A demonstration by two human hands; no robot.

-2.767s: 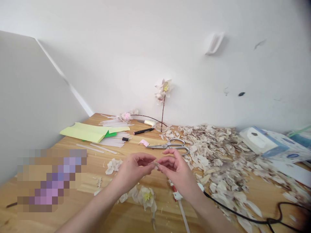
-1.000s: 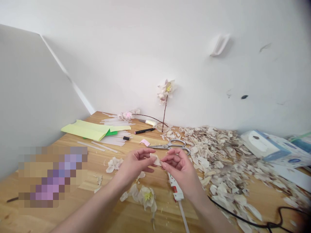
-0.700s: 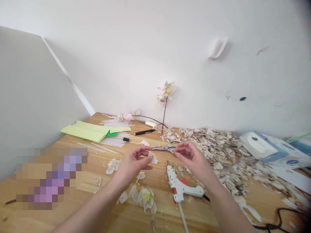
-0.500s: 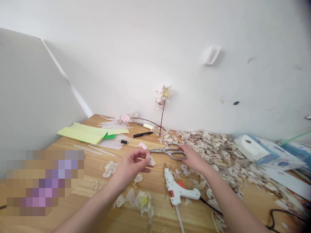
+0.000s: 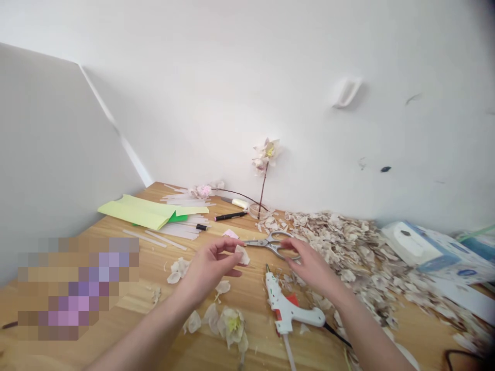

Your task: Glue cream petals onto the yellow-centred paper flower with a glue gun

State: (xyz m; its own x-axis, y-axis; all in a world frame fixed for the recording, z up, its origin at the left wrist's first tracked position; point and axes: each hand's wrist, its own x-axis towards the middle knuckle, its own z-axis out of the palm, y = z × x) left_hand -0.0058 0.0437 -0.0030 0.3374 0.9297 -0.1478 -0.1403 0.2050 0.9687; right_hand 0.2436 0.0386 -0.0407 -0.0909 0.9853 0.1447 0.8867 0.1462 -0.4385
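My left hand (image 5: 209, 265) is closed in a pinch on a small pale petal (image 5: 243, 255), held a little above the wooden table (image 5: 127, 304). My right hand (image 5: 309, 263) reaches to the metal scissors (image 5: 273, 242) lying just beyond it, and its fingers curl round the handle loops. A white glue gun (image 5: 288, 309) lies on the table between and below my hands. A finished pale flower with a yellow centre (image 5: 232, 324) lies near my left forearm.
A large heap of pale petals (image 5: 356, 252) covers the right side. Yellow and green paper (image 5: 149, 212), glue sticks (image 5: 174, 229) and a black marker (image 5: 230, 216) lie at the back left. A flower on a stem (image 5: 266, 154) stands by the wall. A tissue box (image 5: 425, 245) sits right.
My right hand let go of the petal, which stays in my left hand. It moved forward and right to the scissors and closed on their handles.
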